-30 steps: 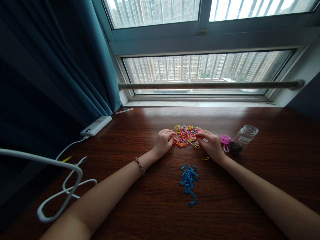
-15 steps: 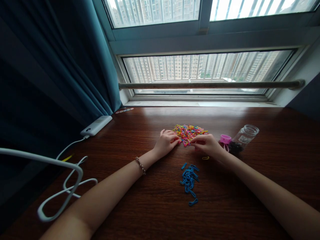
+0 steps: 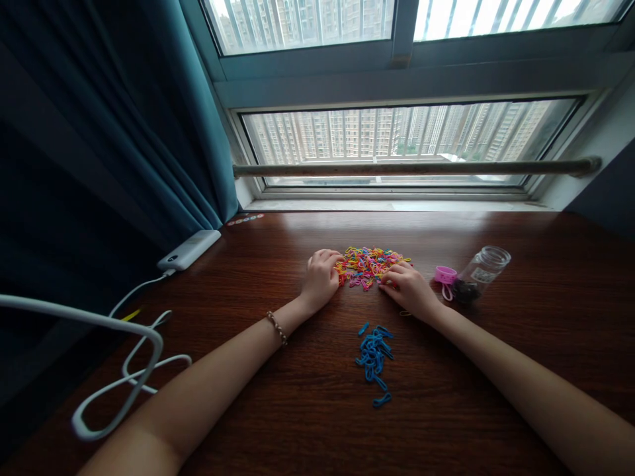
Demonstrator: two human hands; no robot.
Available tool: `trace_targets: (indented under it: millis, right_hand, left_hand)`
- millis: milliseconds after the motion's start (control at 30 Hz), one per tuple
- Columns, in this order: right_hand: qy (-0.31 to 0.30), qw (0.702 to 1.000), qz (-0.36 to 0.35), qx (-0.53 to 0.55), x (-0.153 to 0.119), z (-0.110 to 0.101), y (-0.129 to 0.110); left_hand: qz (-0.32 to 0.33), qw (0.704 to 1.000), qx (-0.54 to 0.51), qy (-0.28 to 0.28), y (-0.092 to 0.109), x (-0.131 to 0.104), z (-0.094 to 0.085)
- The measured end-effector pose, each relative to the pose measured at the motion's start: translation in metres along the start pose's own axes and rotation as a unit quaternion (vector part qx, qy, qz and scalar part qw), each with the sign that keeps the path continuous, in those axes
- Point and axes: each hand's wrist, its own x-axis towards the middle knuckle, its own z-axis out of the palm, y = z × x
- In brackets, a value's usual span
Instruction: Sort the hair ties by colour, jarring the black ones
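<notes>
A loose pile of small multicoloured rubber bands lies on the dark wooden table. My left hand rests at the pile's left edge, its fingers curved and partly spread over the outer bands. At the pile's right side is my right hand, thumb and fingers a little apart, fingertips touching the bands. Nothing is visibly held in either hand. Nearer to me lies a separate group of blue rubber bands. One yellow band shows beside my right hand, partly hidden by it.
To the right, a clear jar leans with black contents inside, beside a pink lid with a loop. A white device with a thick white cable lies left. A curtain and a window rail border the table.
My left hand has shifted slightly left and its fingers have spread over the pile's edge. The right hand has moved slightly left, now partly covering the yellow band. The pile looks more spread leftward.
</notes>
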Motion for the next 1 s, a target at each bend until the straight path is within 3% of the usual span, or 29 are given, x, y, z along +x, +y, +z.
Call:
trace_targets:
  millis: [133, 300, 533, 700, 1000]
  right_hand:
    - [0.010, 1.000, 0.014, -0.002, 0.000, 0.001, 0.000]
    - [0.031, 0.999, 0.045, -0.001, 0.000, 0.001, 0.001]
    - [0.014, 0.998, 0.044, -0.030, 0.000, -0.001, -0.005]
    - [-0.003, 0.994, 0.081, -0.075, -0.001, 0.000, -0.008]
    - [0.016, 0.994, 0.088, -0.070, -0.001, 0.000, -0.006]
  left_hand:
    - [0.094, 0.993, -0.031, -0.069, 0.006, -0.003, -0.002]
    - [0.104, 0.986, -0.023, -0.130, 0.007, -0.005, 0.000]
    - [0.093, 0.988, -0.005, -0.120, 0.008, -0.004, 0.001]
    - [0.067, 0.993, 0.020, -0.096, 0.012, -0.005, -0.001]
    - [0.059, 0.992, 0.031, -0.105, 0.010, -0.004, -0.001]
